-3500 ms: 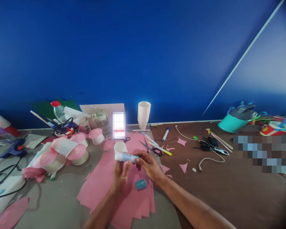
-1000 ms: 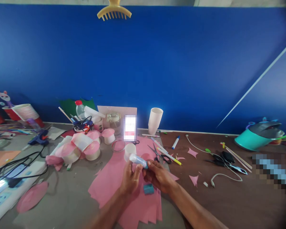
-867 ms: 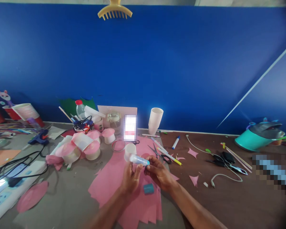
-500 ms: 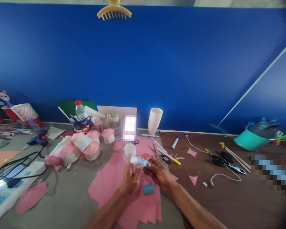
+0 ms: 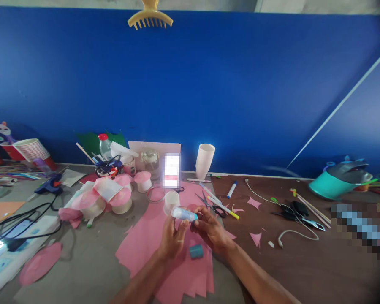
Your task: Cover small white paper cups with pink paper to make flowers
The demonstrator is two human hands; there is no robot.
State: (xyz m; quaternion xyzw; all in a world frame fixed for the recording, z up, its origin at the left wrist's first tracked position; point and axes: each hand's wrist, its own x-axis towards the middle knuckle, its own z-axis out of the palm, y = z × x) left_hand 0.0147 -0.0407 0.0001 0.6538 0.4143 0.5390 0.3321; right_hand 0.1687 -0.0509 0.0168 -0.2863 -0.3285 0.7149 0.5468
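While the left hand (image 5: pixel 174 240) is clasping one pale-blue, white-ended plastic tube (image 5: pixel 183 214) above pink paper sheets (image 5: pixel 142 249), the right hand (image 5: pixel 213 232) is pinching its blue end; its long axis is running nearly sideways, white end pointing left. One teal cylindrical cap (image 5: pixel 196 251) is lying nearer; one white paper cup (image 5: pixel 171 200) is standing behind.

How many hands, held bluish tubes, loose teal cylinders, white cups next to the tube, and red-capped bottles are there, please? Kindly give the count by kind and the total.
Hands: 2 (left hand, right hand)
Bluish tube: 1
Teal cylinder: 1
White cup: 1
Red-capped bottle: 1
Total: 6
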